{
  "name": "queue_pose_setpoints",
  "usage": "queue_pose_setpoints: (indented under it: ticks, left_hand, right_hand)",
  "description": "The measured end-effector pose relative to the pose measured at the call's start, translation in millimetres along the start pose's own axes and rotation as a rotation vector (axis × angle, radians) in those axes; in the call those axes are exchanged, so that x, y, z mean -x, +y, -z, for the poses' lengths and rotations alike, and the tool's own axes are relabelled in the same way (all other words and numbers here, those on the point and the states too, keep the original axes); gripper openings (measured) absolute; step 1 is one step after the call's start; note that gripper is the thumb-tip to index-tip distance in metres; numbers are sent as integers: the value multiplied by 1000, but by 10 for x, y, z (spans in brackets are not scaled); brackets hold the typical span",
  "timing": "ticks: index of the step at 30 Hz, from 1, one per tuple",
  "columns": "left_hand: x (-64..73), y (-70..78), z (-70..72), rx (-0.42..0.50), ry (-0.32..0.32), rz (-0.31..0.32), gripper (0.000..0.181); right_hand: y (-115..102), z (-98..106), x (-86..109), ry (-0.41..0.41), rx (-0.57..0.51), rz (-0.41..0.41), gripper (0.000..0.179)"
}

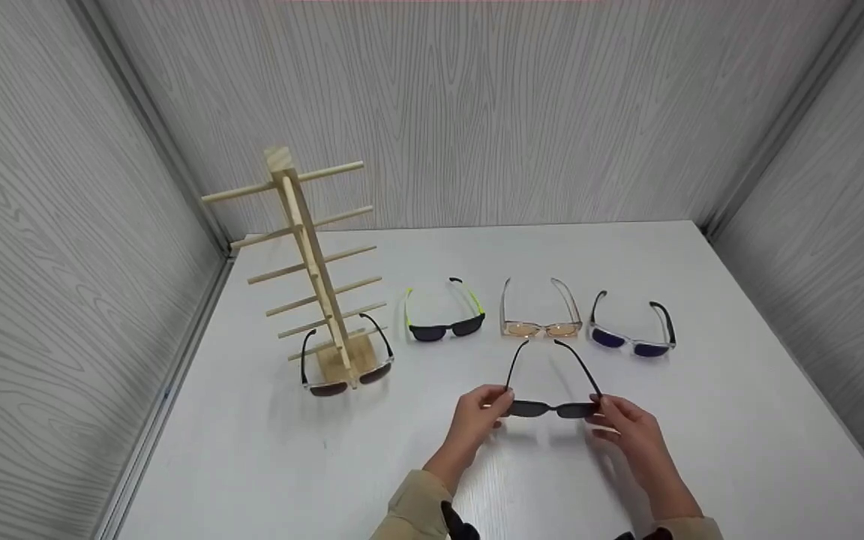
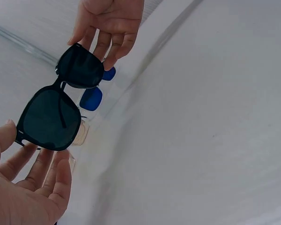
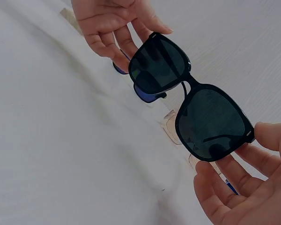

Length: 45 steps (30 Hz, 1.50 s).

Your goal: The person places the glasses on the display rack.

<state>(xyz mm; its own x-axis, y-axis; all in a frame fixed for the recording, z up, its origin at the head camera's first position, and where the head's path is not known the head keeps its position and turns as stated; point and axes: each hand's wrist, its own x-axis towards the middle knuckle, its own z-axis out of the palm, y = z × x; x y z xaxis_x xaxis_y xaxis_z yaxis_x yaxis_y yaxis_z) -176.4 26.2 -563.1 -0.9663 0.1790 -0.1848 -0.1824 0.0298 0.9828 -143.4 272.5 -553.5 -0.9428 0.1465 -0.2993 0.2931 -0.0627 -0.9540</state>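
Note:
Black-framed sunglasses [image 1: 528, 409] with dark lenses are held up at the near middle of the table, temples unfolded and pointing away. My left hand [image 1: 475, 420] pinches the left end of the frame by its hinge, thumb against the other fingers. At the opposite hinge, my right hand [image 1: 629, 431] pinches the right end. Both lenses of the sunglasses [image 2: 51, 117] show in the left wrist view, between my left hand [image 2: 30, 187] and the right one. From the right wrist view the same sunglasses [image 3: 213, 122] hang between the two hands, my right hand [image 3: 248, 178] at lower right.
A wooden peg rack [image 1: 316, 270] stands at left, with brown-lensed sunglasses [image 1: 328, 389] on its lowest part. Behind my hands lie yellow-and-black sunglasses [image 1: 430, 332], orange-tinted glasses [image 1: 523, 329] and clear-framed blue-lensed sunglasses [image 1: 609, 338]. Grey wood-grain panels [image 1: 462, 112] enclose the white table [image 1: 252, 465].

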Motion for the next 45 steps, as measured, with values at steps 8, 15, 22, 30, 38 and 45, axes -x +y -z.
queue_pose_setpoints:
  ticks: [8, 15, 22, 30, 38, 45]
  left_hand:
    - [-8, 55, 52, 8, 12, -6, 37]
    - [91, 187, 69, -7, 39, -61, 33]
    - [46, 158, 93, -28, 87, -84, 33]
    - [53, 188, 152, -65, 99, -139, 31]
    - [112, 177, 246, -94, 131, -165, 33]
    - [136, 188, 344, -103, 141, -156, 35]
  right_hand:
    - [-88, -53, 3, 2, 17, 29, 45]
    - [-146, -101, 12, 14, 14, 40, 47]
    - [-199, -168, 11, 6, 39, 50, 46]
    - [-245, -232, 7, 2, 31, 52, 45]
    - [-206, -325, -10, -18, 2, 92, 41]
    - [-189, -415, -42, -36, 5, 108, 42]
